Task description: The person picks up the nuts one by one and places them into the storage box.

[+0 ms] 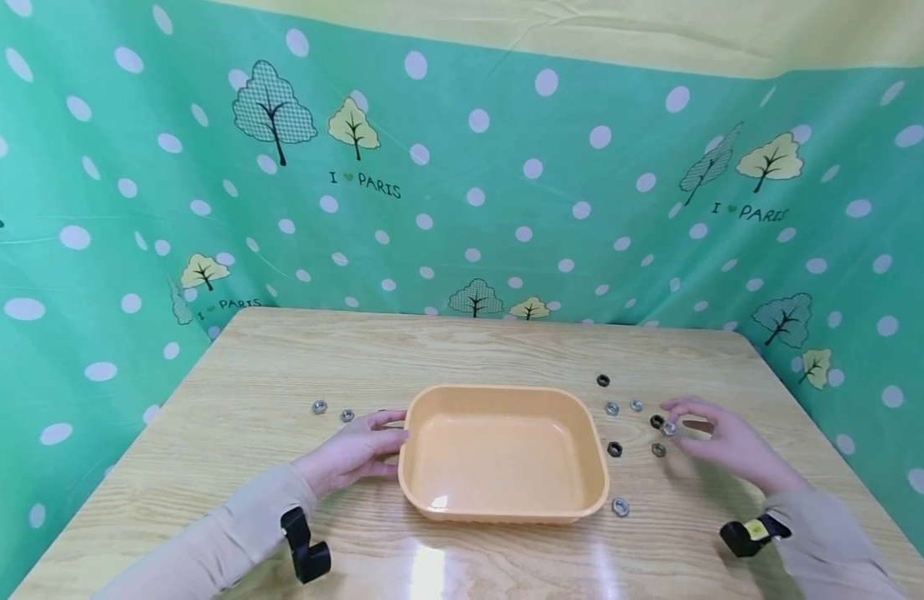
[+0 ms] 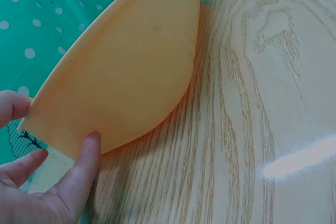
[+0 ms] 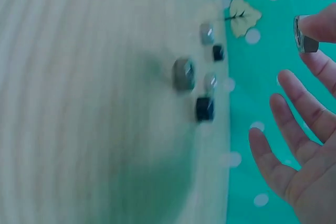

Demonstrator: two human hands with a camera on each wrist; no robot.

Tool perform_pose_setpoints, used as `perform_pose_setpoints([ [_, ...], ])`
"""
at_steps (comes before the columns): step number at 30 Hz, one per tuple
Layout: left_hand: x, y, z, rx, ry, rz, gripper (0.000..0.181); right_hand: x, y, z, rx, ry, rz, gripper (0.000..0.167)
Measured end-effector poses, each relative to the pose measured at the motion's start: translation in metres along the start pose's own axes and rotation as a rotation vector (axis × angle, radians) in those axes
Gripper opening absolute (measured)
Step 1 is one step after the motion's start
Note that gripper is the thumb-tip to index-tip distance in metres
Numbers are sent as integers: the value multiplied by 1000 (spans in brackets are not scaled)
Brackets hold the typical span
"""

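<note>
A left hand rested uncurled fingers against a tray, apparently to steady it; a right hand pinched a nut above the table, right of the tray, fingertips suiting so small a piece.

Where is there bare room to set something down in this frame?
Bare wood runs between the tray and the curtain, and in front of the tray between the sleeves; the tray itself is empty. It is crowded between the tray and the right hand, with scattered nuts; more show just beyond the left hand.
</note>
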State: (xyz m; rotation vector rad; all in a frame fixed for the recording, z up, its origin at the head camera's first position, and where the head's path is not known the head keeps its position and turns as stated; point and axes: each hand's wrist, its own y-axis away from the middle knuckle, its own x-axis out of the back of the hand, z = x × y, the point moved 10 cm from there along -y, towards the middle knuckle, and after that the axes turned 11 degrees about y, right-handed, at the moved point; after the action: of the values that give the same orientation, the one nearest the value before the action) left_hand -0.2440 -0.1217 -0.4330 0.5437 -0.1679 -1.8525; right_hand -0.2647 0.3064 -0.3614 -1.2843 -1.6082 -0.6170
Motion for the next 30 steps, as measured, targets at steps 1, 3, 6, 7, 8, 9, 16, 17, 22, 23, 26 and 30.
perform_pose_setpoints([
  [1,0,0,0,0,0,-1,66,0,-3,-4,-2,-3,-4,19],
  [3,0,0,0,0,-1,-3,66,0,-8,-12,0,-9,-9,18],
  [6,0,0,0,-1,-3,-6,66,-1,-17,-26,12,-41,-24,16],
  [7,0,0,0,-2,-3,-7,67,-1,-20,-30,17,-52,-29,15],
  [8,0,1,0,-2,-5,-6,67,-2,-24,-35,25,-56,-31,14],
  [9,0,1,0,-3,-6,-8,67,-2,-27,-39,35,-67,-32,14],
  [16,-1,0,0,-4,-2,-17,68,-4,-42,-67,138,-124,-26,15],
  [17,-1,0,0,-5,-1,-19,68,-5,-44,-70,144,-132,-27,16],
  [22,-1,0,0,-9,2,-25,69,-11,-54,-81,148,-160,-50,17],
  [23,-1,0,0,-10,3,-30,69,-12,-56,-84,148,-162,-51,17],
  [26,-1,0,0,-12,4,-36,69,-13,-62,-94,160,-148,-52,18],
  [30,-1,-1,-1,-8,7,-35,69,-16,-70,-109,183,-134,-63,18],
])
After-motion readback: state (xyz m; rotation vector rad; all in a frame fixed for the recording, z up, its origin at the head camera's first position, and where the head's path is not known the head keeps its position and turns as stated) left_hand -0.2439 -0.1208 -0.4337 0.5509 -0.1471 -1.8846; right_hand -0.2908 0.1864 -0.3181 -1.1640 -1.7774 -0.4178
